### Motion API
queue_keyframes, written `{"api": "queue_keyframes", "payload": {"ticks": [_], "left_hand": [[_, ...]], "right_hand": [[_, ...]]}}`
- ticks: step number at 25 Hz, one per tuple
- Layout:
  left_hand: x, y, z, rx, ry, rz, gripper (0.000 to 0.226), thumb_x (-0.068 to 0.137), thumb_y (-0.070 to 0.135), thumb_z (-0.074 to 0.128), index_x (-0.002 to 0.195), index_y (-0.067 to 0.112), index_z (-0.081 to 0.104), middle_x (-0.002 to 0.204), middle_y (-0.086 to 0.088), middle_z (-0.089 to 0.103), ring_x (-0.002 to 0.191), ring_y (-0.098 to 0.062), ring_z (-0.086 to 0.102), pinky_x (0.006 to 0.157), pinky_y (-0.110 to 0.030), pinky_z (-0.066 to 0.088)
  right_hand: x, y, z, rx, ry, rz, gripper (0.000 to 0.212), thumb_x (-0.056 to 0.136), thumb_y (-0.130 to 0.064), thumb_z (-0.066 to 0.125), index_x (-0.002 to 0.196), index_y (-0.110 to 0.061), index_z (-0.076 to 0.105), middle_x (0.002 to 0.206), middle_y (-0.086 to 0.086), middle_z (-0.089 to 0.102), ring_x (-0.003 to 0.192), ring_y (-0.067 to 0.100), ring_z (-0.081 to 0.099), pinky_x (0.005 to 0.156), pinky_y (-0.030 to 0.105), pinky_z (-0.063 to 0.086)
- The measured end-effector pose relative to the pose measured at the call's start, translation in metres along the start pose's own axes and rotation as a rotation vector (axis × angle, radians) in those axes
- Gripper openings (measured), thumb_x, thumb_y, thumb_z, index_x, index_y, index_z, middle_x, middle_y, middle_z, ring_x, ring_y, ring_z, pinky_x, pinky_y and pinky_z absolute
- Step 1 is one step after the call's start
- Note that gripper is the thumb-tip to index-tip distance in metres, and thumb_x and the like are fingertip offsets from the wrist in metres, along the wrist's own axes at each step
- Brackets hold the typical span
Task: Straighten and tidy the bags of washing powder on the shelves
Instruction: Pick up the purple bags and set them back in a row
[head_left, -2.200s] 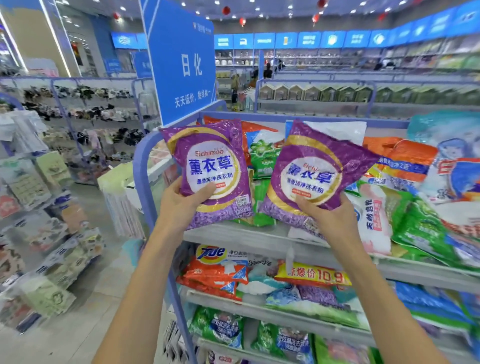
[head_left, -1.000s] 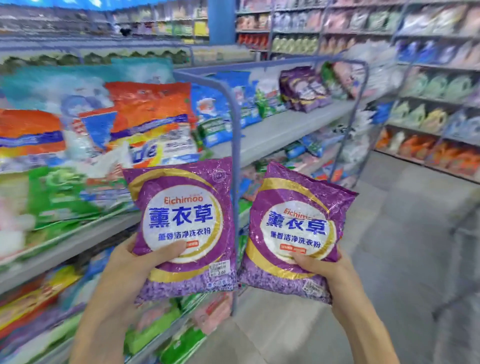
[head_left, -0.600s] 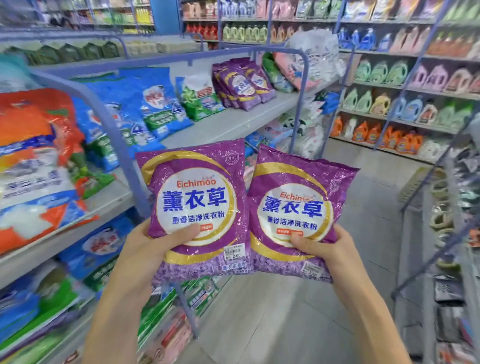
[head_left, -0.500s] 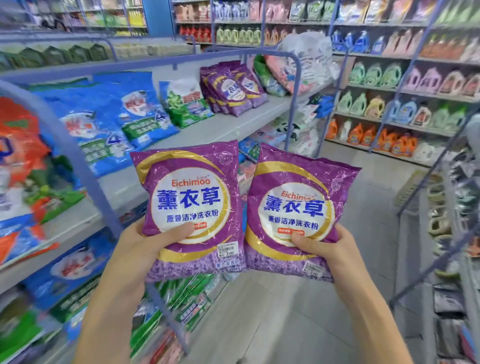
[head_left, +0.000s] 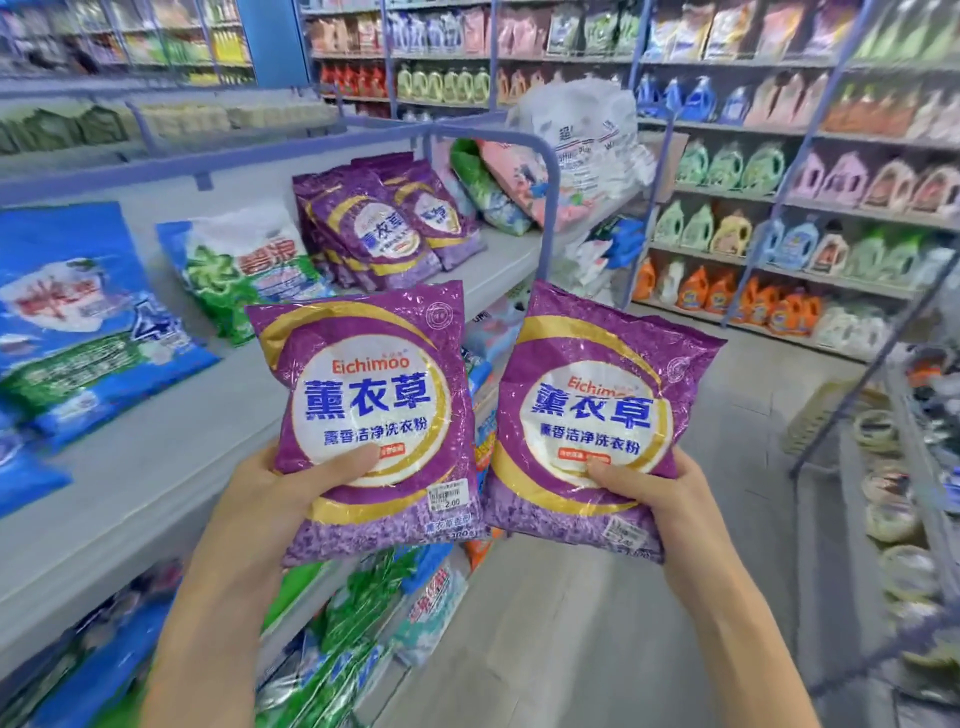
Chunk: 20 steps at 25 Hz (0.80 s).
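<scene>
head view.

1. left purple bag (head_left: 369, 395) of washing powder: "eichimoo" print facing the camera, upright, held in the air in front of the shelf edge. price sticker (head_left: 447, 496) at its lower right, reading 2.00.
2. left hand (head_left: 280, 499): thumb laid across the lower front of the left purple bag, fingers curled behind it, clamped on the bag.
3. right purple bag (head_left: 597, 410): same print, tilted a little to the right, held over the aisle floor just beside the left purple bag. whether the two bags touch cannot be told.
4. right hand (head_left: 670, 499): thumb across the lower front of the right purple bag, fingers hidden behind it, clamped on the bag.
5. stack of purple bags (head_left: 384, 228): same print, leaning back on the top shelf (head_left: 171, 441), farther along than the hands.
6. green-and-white bag (head_left: 244, 265): on the same shelf, just left of the stack.
7. blue bag (head_left: 78, 312): at far left, lying on the shelf.
8. pink bag (head_left: 524, 176): right of the stack, leaning.
9. lower-shelf bags (head_left: 353, 649): green and blue, beneath the hands, blurred.
10. detergent bottles (head_left: 727, 291): in rows on shelving across the aisle.
</scene>
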<state>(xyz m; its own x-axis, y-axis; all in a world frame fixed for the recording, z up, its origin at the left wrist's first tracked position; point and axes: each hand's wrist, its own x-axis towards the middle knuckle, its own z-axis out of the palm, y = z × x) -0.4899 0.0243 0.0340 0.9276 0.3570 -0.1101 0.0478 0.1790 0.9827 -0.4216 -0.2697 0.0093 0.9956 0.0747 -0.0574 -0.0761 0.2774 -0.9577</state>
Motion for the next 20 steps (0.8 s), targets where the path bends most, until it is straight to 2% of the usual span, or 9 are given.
{"api": "queue_keyframes", "payload": {"ticks": [2,6,10,12,14,15,18,20], "left_hand": [[0.032,0.0,0.024,0.019,0.022,-0.008,0.074,0.03,0.03,0.1,0.099,0.016,0.079,0.092,-0.011,0.08,0.068,-0.027,0.077,0.047,-0.03,0.058],[0.103,-0.004,0.075,0.019,0.112,0.027,0.095,0.011,0.046,0.1,0.099,0.017,0.08,0.094,-0.01,0.08,0.079,-0.028,0.078,0.057,-0.031,0.061],[0.165,-0.005,0.131,-0.002,0.215,0.026,0.094,0.01,0.048,0.101,0.097,0.019,0.081,0.097,-0.009,0.08,0.084,-0.028,0.078,0.076,-0.041,0.062],[0.187,-0.003,0.154,-0.028,0.267,0.046,0.091,0.011,0.048,0.101,0.095,0.021,0.082,0.098,-0.008,0.08,0.085,-0.027,0.078,0.077,-0.039,0.059],[0.207,-0.002,0.172,-0.021,0.324,0.045,0.087,0.017,0.045,0.101,0.098,0.022,0.081,0.1,-0.008,0.08,0.088,-0.027,0.078,0.083,-0.039,0.056],[0.216,-0.002,0.178,-0.014,0.358,0.041,0.084,0.022,0.042,0.101,0.1,0.021,0.08,0.1,-0.007,0.08,0.089,-0.027,0.078,0.084,-0.04,0.055],[0.241,-0.003,0.186,-0.03,0.475,0.042,0.079,0.031,0.035,0.095,0.106,0.018,0.077,0.099,-0.008,0.08,0.088,-0.028,0.078,0.085,-0.042,0.056],[0.259,-0.004,0.186,-0.052,0.549,0.053,0.077,0.033,0.032,0.096,0.107,0.018,0.077,0.1,-0.009,0.08,0.089,-0.03,0.078,0.089,-0.045,0.056]], "right_hand": [[0.047,-0.005,-0.01,-0.013,-0.031,0.008,0.052,0.068,-0.005,0.079,0.118,-0.008,0.069,0.106,0.012,0.078,0.096,0.032,0.076,0.077,0.034,0.064],[0.147,-0.017,-0.032,-0.01,-0.135,0.014,0.044,0.07,-0.005,0.076,0.114,-0.009,0.07,0.103,0.01,0.079,0.091,0.028,0.077,0.069,0.029,0.062],[0.254,-0.032,-0.055,-0.017,-0.22,0.042,0.046,0.065,-0.005,0.079,0.111,-0.009,0.072,0.101,0.012,0.079,0.09,0.03,0.077,0.069,0.03,0.063],[0.303,-0.036,-0.06,-0.032,-0.282,0.052,0.055,0.053,-0.018,0.091,0.106,-0.009,0.075,0.1,0.013,0.079,0.091,0.032,0.076,0.069,0.03,0.062],[0.348,-0.037,-0.059,-0.074,-0.352,0.05,0.082,0.032,-0.036,0.1,0.105,-0.009,0.076,0.1,0.013,0.079,0.089,0.031,0.077,0.068,0.031,0.062],[0.368,-0.037,-0.057,-0.096,-0.379,0.055,0.086,0.03,-0.037,0.1,0.106,-0.008,0.075,0.1,0.013,0.079,0.089,0.03,0.077,0.068,0.031,0.062],[0.42,-0.04,-0.042,-0.085,-0.472,0.077,0.053,0.053,-0.013,0.087,0.105,-0.007,0.074,0.097,0.012,0.079,0.083,0.027,0.078,0.063,0.028,0.06],[0.451,-0.039,-0.026,-0.052,-0.532,0.094,0.04,0.066,-0.009,0.078,0.106,-0.008,0.074,0.097,0.011,0.08,0.083,0.024,0.078,0.064,0.026,0.06]]}}
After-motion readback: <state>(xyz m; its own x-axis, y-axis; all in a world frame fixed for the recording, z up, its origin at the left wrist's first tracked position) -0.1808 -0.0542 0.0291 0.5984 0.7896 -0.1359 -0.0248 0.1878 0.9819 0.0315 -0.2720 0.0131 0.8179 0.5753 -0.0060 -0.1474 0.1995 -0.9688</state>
